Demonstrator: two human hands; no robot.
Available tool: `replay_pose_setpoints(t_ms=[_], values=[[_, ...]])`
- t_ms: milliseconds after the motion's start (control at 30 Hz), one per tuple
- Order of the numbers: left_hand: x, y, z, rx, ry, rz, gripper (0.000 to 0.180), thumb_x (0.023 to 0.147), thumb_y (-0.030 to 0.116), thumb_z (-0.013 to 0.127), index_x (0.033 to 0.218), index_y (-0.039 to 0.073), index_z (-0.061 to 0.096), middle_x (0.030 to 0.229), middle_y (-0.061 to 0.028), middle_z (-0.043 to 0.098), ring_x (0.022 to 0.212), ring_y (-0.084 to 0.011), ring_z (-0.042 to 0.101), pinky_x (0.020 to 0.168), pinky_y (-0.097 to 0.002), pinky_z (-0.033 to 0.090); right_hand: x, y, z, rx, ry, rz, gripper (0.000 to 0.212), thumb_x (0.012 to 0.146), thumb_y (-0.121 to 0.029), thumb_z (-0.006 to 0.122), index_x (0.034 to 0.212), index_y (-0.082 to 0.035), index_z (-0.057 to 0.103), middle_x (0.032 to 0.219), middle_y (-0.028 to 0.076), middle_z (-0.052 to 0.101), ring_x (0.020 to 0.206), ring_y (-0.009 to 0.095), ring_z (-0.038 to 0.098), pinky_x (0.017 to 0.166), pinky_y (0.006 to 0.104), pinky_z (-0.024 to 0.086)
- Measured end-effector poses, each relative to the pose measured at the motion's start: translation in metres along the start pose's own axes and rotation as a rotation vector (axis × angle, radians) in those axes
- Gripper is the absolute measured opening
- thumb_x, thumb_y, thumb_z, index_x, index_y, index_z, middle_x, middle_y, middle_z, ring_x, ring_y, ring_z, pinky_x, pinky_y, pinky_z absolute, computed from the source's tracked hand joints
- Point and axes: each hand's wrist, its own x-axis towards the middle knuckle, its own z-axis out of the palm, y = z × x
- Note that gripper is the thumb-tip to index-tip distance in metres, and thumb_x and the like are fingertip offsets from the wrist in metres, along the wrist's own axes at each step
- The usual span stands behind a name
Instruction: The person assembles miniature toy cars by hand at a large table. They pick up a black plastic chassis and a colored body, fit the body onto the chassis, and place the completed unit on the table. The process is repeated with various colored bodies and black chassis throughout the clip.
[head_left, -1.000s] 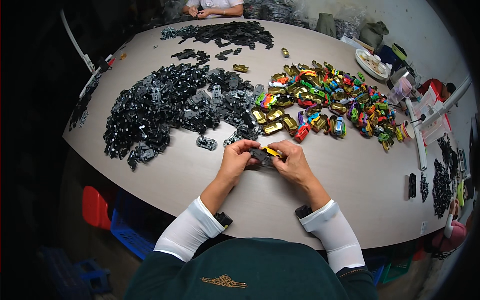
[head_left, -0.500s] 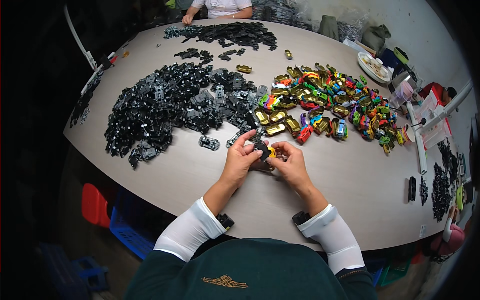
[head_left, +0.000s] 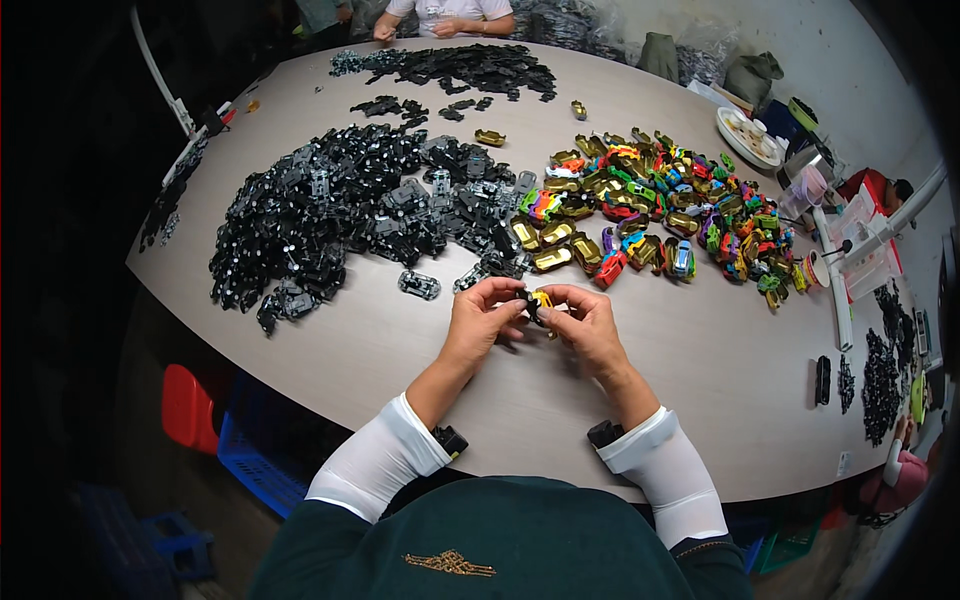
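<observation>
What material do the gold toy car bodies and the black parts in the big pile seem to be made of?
Gold car bodies: probably plastic with a shiny metallic coating, since they show bright highlights; metal cannot be excluded. Black parts: likely moulded plastic, dull to semi-gloss, with only faint glints.

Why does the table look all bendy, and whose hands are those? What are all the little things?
There is no machine here. A person wears a camera on the head that looks down, so you see their own two arms coming up from the bottom. Its very wide lens makes the straight table edge look curved.

The left hand and right hand meet in the middle and together hold one small toy car, yellow and black.

On the table lie a big heap of black parts to the left and a pile of colourful cars to the right. One black part lies alone near the left hand. Far across the table, another person's hands are by a second black heap.
</observation>
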Motion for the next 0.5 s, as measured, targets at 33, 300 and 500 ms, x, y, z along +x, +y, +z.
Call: replay_pose_setpoints(t_ms=[33, 300, 500], values=[[0.001, -0.002, 0.000, -0.069, -0.012, 0.012, 0.035, 0.090, 0.001, 0.058, 0.125, 0.000, 0.056, 0.108, -0.0102, 0.064, 0.091, -0.0136, 0.065, 0.074, -0.0272, 0.058, 0.001, 0.007, 0.001, -0.027, 0.006, -0.061, 0.029, 0.081, -0.010, 0.072, 0.106, 0.004, 0.065, 0.083, 0.002, 0.065, 0.063, 0.005, 0.054, 0.054, 0.0192, 0.044], [0.002, -0.006, 0.003, -0.240, -0.093, 0.069, 0.037, 0.091, 0.002, 0.059, 0.127, -0.004, 0.053, 0.112, -0.0117, 0.064, 0.095, -0.0145, 0.064, 0.083, -0.0264, 0.055, 0.002, 0.005, -0.002, -0.079, 0.042, -0.103, 0.030, 0.077, -0.007, 0.073, 0.105, 0.002, 0.067, 0.091, 0.003, 0.064, 0.065, 0.005, 0.055, 0.055, 0.0200, 0.044], [0.003, -0.005, 0.005, -0.172, -0.076, 0.114, 0.035, 0.089, 0.000, 0.061, 0.123, -0.004, 0.056, 0.108, -0.0111, 0.066, 0.093, -0.0127, 0.064, 0.081, -0.0251, 0.054, 0.002, 0.003, -0.002, -0.447, 0.147, -0.438, 0.032, 0.074, -0.005, 0.073, 0.105, 0.000, 0.068, 0.083, 0.003, 0.060, 0.061, 0.007, 0.051, 0.053, 0.0217, 0.042]])
